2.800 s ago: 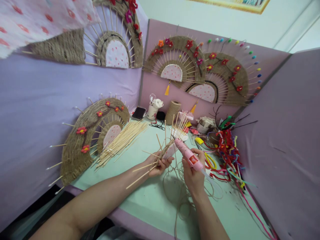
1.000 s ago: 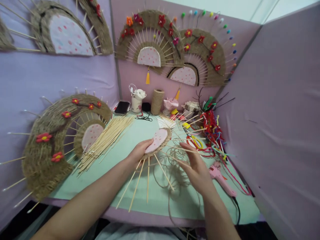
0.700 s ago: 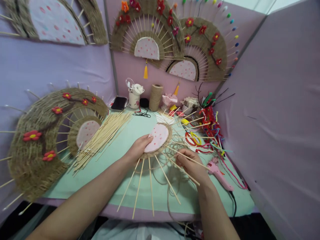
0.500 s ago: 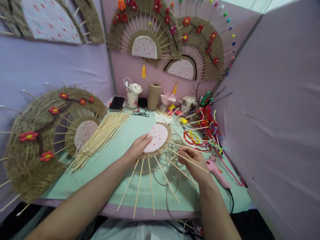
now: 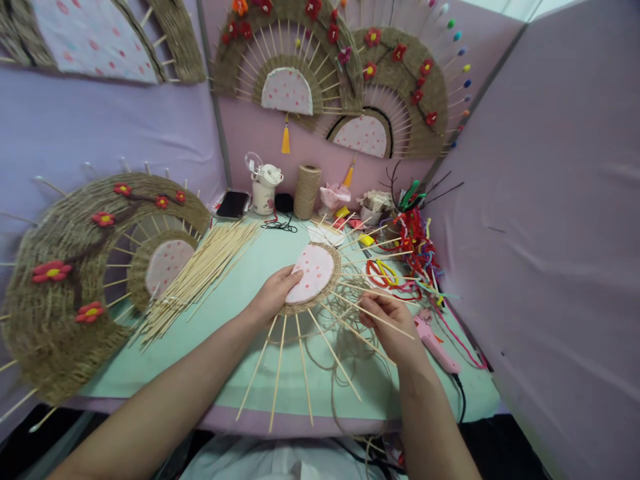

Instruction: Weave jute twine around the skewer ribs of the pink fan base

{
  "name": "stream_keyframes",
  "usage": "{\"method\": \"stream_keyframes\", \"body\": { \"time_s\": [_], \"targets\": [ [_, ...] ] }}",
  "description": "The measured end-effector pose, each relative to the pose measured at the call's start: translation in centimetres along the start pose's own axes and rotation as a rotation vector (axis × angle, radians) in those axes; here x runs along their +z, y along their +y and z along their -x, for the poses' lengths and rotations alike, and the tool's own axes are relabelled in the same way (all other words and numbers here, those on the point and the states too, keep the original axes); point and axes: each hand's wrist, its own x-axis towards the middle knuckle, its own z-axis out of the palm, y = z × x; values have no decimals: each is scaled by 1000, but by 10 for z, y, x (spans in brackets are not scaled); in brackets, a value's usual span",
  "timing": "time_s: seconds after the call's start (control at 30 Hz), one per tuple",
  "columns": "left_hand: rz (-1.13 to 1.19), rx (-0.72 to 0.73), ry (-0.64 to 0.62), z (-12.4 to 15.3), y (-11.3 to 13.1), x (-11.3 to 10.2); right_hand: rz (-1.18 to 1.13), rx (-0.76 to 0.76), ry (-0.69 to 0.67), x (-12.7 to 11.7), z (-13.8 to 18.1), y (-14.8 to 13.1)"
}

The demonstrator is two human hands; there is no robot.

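A half-built fan (image 5: pixel 314 275) lies on the green table (image 5: pixel 235 347): a pink dotted half-disc ringed with jute, with bamboo sticks radiating toward me. My left hand (image 5: pixel 273 297) holds the disc's near edge, thumb on top. My right hand (image 5: pixel 387 327) is closed among the sticks at the right, pinching the jute twine (image 5: pixel 350 347) that trails in loose loops over the table. The pink glue gun (image 5: pixel 435 340) lies on the table just right of that hand.
A large finished jute fan (image 5: pixel 85 267) leans at the left beside a pile of bamboo sticks (image 5: pixel 200 273). At the back stand a twine spool (image 5: pixel 306 192), a white cup (image 5: pixel 263 190) and a phone (image 5: pixel 233 204). Coloured pipe cleaners (image 5: pixel 417 253) heap at the right. Purple partitions enclose the table.
The glue gun left my right hand and now lies on the table. The fan was lowered flat with its sticks toward me. My right hand moved in and closed on the twine.
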Motion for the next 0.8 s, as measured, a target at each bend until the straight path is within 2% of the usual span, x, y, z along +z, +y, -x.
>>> {"method": "stream_keyframes", "body": {
  "time_s": [0.17, 0.43, 0.6, 0.7, 0.8],
  "targets": [
    [-16, 27, -2, -1, 0, 0, -64, 42, 15, 2, 3, -2],
    [-36, 133, -26, -3, -5, -3, -294, 251, 10, 10, 6, -12],
    [-87, 115, -16, -5, -4, -6, -367, 379, -29, 0, 7, -10],
    [-131, 99, 13, -7, -4, -8, -359, 420, 43, -10, 8, -11],
    [-181, 86, 57, -9, -2, -11, -312, 392, 101, -18, 11, -13]
  ]
}}
